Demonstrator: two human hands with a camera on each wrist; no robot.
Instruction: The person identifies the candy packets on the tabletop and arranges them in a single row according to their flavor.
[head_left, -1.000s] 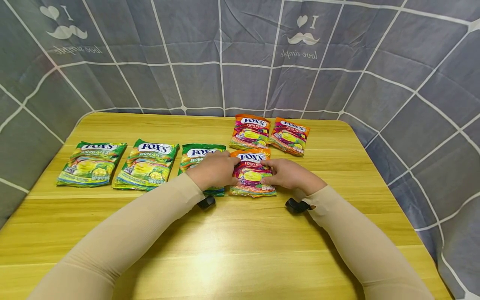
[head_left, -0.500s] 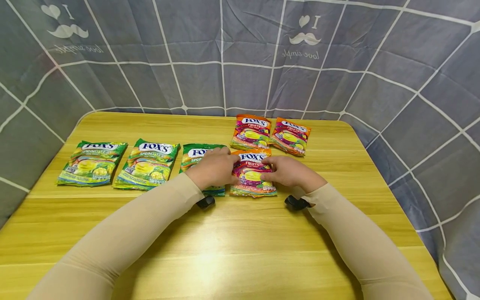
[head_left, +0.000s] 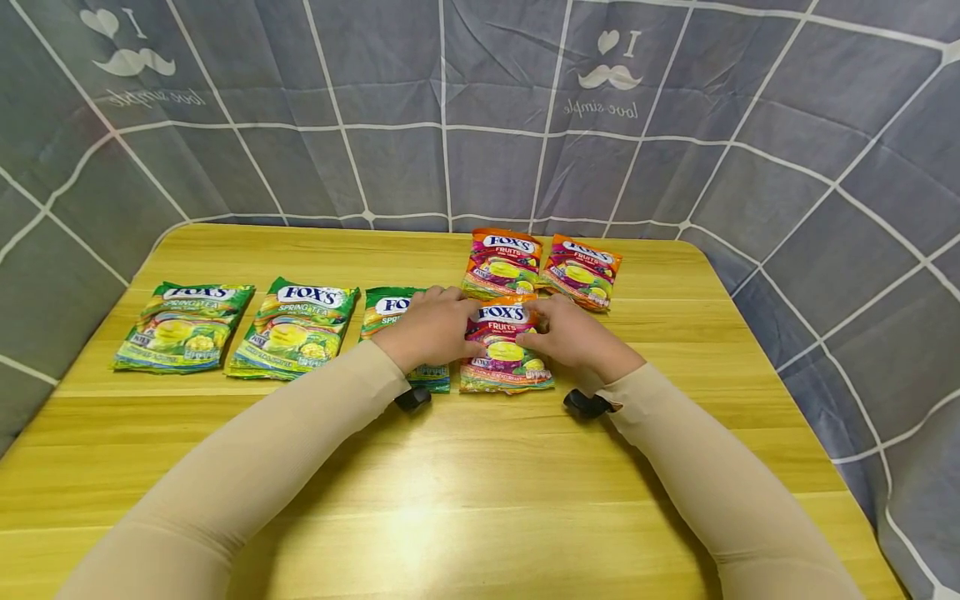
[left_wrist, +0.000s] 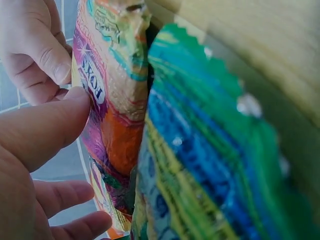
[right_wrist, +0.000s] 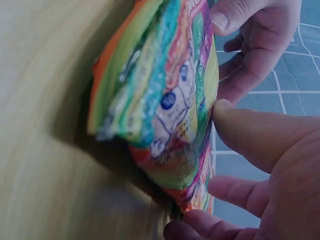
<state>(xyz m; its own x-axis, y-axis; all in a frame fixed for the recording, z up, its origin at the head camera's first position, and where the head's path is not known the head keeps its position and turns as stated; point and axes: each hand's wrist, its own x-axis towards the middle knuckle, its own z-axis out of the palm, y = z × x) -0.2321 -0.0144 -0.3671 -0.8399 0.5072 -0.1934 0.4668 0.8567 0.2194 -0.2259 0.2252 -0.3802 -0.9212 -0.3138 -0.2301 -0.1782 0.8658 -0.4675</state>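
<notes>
An orange-and-purple candy bag (head_left: 504, 352) marked FOX'S FRUITS lies face up on the wooden table (head_left: 480, 492), between both hands. Along its left edge rests my left hand (head_left: 435, 327), thumb on the front and fingers fairly straight in the left wrist view. My right hand (head_left: 581, 336) touches the right edge, its thumb tip (right_wrist: 223, 111) on the wrapper and its fingers spread toward the top corner. Beneath my left hand, partly hidden, lies a green FOX'S SPRING TEA candy bag (head_left: 382, 321), close beside the orange one.
Two more green candy bags (head_left: 292, 329) lie in a row to the left. Behind the middle bag are an orange candy bag (head_left: 501, 264) and another, tilted orange bag (head_left: 581, 272). A grey checked curtain (head_left: 390, 108) surrounds the table's back and sides.
My right hand has shifted slightly up along the bag's right edge, and my left hand has crept up a little. The bags lie practically where they were.
</notes>
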